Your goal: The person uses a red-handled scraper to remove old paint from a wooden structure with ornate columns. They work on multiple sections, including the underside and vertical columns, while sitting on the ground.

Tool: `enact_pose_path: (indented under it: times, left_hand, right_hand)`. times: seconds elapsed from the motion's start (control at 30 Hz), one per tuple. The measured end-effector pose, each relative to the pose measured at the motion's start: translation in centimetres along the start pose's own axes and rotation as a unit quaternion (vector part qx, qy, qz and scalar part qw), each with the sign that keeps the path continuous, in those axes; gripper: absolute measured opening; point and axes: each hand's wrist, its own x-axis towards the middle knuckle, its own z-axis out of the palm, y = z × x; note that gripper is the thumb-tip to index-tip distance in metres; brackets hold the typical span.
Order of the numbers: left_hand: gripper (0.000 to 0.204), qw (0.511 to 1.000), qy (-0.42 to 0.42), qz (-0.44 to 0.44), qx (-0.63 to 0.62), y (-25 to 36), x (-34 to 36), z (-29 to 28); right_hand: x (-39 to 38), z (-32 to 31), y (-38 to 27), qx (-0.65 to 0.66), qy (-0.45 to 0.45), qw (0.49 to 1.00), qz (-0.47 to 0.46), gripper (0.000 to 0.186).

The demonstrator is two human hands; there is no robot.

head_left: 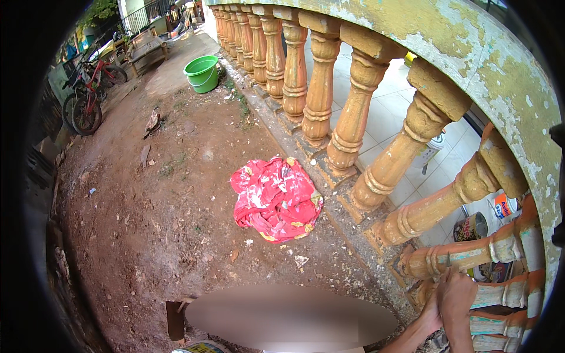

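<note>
At the lower right, my right hand (458, 292) is closed around something mostly hidden by the fingers. A thin, narrow tip (448, 259) rises from it against an orange baluster (478, 253) with pale and teal worn patches. My left hand (433, 313) is pressed close against the right hand and wrist; its fingers are largely hidden, so its grip does not show. Below and beside the hands are more balusters (500, 295) with bare, whitish and teal patches.
The balustrade's peeling top rail (447, 35) curves overhead along the right. Paint cans (471, 226) stand on the tiled floor (382, 120) behind it. A bundled red patterned cloth (276, 200) lies on the dirt, a green bucket (202, 75) farther off. Bicycles (88, 103) stand far left.
</note>
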Motion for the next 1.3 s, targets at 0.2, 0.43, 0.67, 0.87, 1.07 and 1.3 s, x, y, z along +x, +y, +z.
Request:
enact_pose_path:
  times: [0.2, 0.43, 0.67, 0.87, 1.07, 1.3]
  left_hand:
    - [0.054, 0.991, -0.118, 0.036, 0.052, -2.4, -0.8, -0.3]
    - [0.054, 0.985, -0.161, 0.052, 0.035, -2.7, -1.9, 1.1]
    - [0.054, 0.983, -0.165, 0.062, 0.047, -2.0, -2.9, 0.4]
    - [0.054, 0.98, -0.171, 0.071, 0.066, -1.1, -2.8, -0.3]
    - [0.054, 0.978, -0.18, 0.076, 0.07, -2.3, -1.8, 0.0]
    - [0.054, 0.981, -0.179, 0.07, 0.035, -3.8, -2.6, 2.9]
  right_hand:
    - [0.6, -0.3, -0.6, 0.013, -0.047, 0.999, 0.011, 0.024]
    - [-1.9, -0.2, 1.1, -0.023, -0.026, 0.999, 0.001, 0.022]
    - [-2.3, -1.6, 1.8, 0.051, 0.006, 0.999, 0.016, 0.02]
    - [-3.0, -2.7, 3.0, 0.06, 0.024, 0.997, 0.035, 0.016]
    - [-1.0, 0.2, 1.6, 0.065, -0.051, 0.997, -0.013, 0.014]
    - [-2.6, -5.6, 4.0, 0.163, -0.018, 0.981, 0.104, 0.01]
